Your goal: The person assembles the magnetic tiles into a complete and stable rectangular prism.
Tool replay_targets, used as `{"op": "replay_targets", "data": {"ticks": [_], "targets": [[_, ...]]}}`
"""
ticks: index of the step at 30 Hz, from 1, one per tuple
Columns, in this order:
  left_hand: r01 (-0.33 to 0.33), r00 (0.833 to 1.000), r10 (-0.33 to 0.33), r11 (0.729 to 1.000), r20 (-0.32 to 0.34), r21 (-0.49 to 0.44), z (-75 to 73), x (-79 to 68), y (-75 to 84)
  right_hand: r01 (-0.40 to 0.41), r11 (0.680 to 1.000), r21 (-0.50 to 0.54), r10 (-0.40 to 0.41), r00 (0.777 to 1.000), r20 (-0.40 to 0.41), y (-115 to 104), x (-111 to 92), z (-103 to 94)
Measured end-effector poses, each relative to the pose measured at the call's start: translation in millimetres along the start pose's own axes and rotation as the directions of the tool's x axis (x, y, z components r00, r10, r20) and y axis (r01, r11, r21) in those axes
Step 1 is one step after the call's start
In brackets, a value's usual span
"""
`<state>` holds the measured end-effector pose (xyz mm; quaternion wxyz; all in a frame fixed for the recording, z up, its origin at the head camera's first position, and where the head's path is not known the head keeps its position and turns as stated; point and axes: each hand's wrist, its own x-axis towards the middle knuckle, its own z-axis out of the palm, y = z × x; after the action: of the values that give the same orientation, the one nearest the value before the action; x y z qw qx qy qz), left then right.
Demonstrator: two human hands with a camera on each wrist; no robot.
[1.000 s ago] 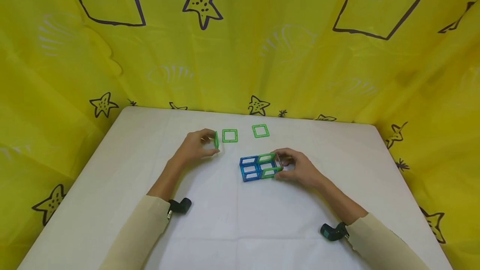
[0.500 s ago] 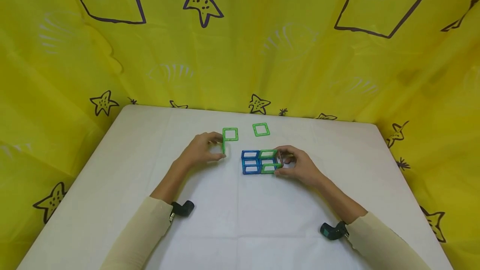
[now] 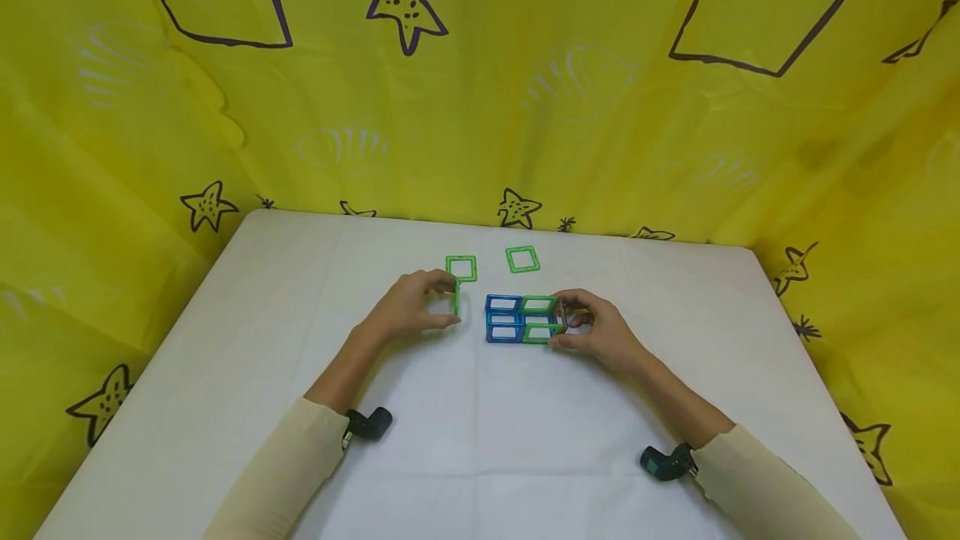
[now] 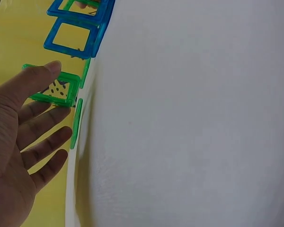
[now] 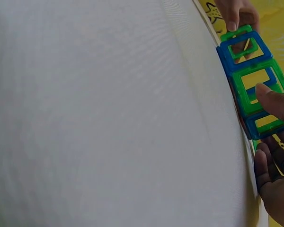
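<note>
My left hand (image 3: 408,304) pinches a green square magnetic tile (image 3: 457,298) between thumb and fingers, holding it upright, edge-on in the head view. The left wrist view shows the thumb over the near side of this tile (image 4: 72,90), fingertips at its far edge. A short gap to the right stands a box-like row of blue and green magnetic tiles (image 3: 522,325), with upright walls on both long sides. My right hand (image 3: 596,330) grips its right end, where a reddish-brown tile is partly hidden by the fingers. In the right wrist view, the thumb presses a green wall tile (image 5: 241,85).
Two more green square tiles lie flat behind the hands, one tile (image 3: 461,257) just behind the left fingertips and another tile (image 3: 521,248) farther right. A white cloth covers the table (image 3: 480,432). A yellow patterned curtain (image 3: 465,123) hangs around its back and sides.
My left hand has moved right and nearer with the green tile, up close to the row. The row has turned slightly and now lies straighter, its left end farther back. My right hand stays on it.
</note>
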<state>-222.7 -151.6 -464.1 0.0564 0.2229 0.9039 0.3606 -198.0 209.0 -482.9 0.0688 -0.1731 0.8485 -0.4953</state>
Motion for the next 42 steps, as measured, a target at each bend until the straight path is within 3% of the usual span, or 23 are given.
{"op": "replay_targets", "data": {"ticks": [29, 42], "targets": [[-0.011, 0.999, 0.012, 0.999, 0.032, -0.041, 18.8, -1.4, 15.0, 0.008, 1.0, -0.002, -0.008, 1.0, -0.006, 1, 0, 1.4], [-0.045, 0.999, 0.046, 0.998, 0.025, -0.04, 26.0, 1.5, 15.7, 0.014, 1.0, 0.0, -0.014, 1.0, -0.009, 1, 0, 0.9]]}}
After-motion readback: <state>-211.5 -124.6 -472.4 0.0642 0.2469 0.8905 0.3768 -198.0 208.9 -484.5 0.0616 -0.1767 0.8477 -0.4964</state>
